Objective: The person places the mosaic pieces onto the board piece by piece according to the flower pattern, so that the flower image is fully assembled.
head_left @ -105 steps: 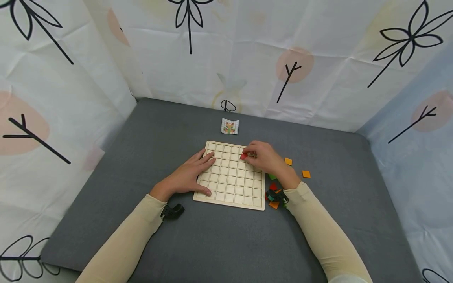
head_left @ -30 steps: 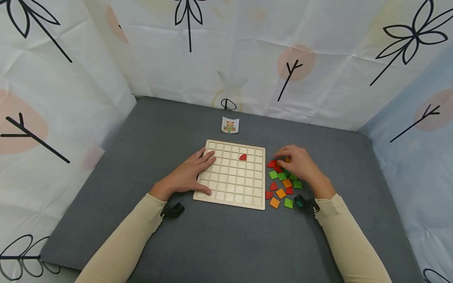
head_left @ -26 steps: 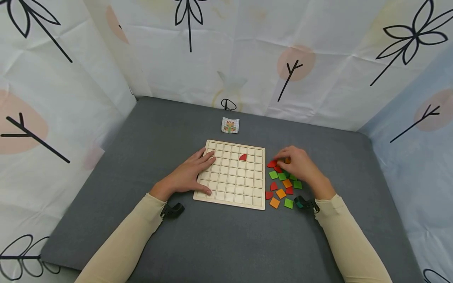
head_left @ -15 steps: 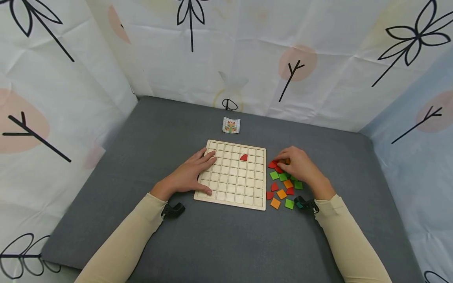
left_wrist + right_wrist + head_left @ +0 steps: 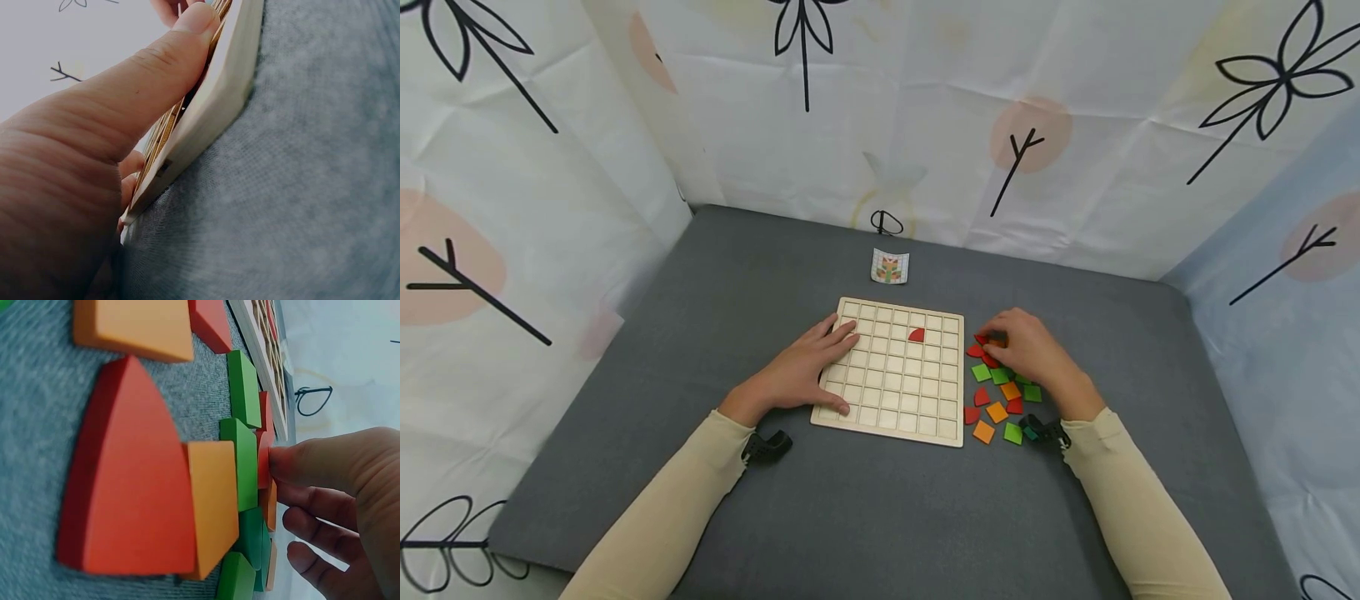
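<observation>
A pale wooden grid board [image 5: 898,392] lies on the grey table. One red quarter-circle tile [image 5: 917,335] sits in a cell of its upper right part. My left hand [image 5: 808,364] rests on the board's left edge with fingers spread, its thumb [image 5: 156,75] along the near side. My right hand [image 5: 1036,350] is over loose tiles right of the board, thumb and forefinger pinching a red tile [image 5: 981,339]; its fingers partly hide that tile. In the right wrist view, the thumb [image 5: 306,461] is against the red and orange tiles.
Loose green tiles [image 5: 981,372], orange tiles [image 5: 983,432] and red tiles [image 5: 982,397] lie scattered along the board's right side. Behind the board is a small pattern card [image 5: 890,267]. Printed white cloth [image 5: 955,167] surrounds the table [image 5: 820,508].
The red tile my right hand carried was left in a board cell. That hand moved right to the loose tiles and now pinches another red one. My left hand has stayed put.
</observation>
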`<action>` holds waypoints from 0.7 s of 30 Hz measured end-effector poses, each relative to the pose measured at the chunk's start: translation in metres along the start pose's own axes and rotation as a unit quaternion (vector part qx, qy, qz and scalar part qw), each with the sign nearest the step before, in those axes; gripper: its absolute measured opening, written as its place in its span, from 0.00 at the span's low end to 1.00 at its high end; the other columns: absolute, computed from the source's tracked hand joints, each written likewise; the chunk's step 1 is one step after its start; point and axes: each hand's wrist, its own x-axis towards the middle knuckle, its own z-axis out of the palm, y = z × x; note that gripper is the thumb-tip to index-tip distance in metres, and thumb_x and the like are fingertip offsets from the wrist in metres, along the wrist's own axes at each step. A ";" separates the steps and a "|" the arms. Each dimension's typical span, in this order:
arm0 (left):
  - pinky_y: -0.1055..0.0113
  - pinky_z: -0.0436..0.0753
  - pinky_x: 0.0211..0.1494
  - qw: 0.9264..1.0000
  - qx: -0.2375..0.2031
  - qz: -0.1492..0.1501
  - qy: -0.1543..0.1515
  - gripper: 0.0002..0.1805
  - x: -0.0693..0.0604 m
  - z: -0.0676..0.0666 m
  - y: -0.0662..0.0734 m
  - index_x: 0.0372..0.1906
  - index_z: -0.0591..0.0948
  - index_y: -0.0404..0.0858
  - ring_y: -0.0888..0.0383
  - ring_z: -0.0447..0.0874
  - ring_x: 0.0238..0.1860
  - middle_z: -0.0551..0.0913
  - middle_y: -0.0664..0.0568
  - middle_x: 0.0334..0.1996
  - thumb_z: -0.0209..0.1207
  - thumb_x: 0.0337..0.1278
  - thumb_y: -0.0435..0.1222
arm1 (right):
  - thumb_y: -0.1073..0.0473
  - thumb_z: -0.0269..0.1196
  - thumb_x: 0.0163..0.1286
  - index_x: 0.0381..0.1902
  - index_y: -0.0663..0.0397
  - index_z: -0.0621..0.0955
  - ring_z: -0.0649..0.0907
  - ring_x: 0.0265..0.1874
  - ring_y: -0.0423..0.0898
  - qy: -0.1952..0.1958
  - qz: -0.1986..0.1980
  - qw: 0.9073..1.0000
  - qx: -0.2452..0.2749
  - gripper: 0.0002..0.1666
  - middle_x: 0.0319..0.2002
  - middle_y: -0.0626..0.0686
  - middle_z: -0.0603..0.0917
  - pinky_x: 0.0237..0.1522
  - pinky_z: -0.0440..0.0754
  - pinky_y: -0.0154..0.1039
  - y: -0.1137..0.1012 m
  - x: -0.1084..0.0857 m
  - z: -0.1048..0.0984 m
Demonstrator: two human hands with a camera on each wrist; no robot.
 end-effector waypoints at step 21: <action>0.38 0.51 0.84 1.000 -0.006 -0.004 0.000 0.69 -0.001 0.000 0.001 0.88 0.57 0.38 0.41 0.34 0.88 0.49 0.45 0.88 0.81 0.48 0.62 | 0.62 0.72 0.75 0.53 0.64 0.91 0.81 0.56 0.65 0.010 -0.008 1.000 -0.015 0.13 0.52 0.63 0.88 0.59 0.80 0.65 -0.003 0.003 0.003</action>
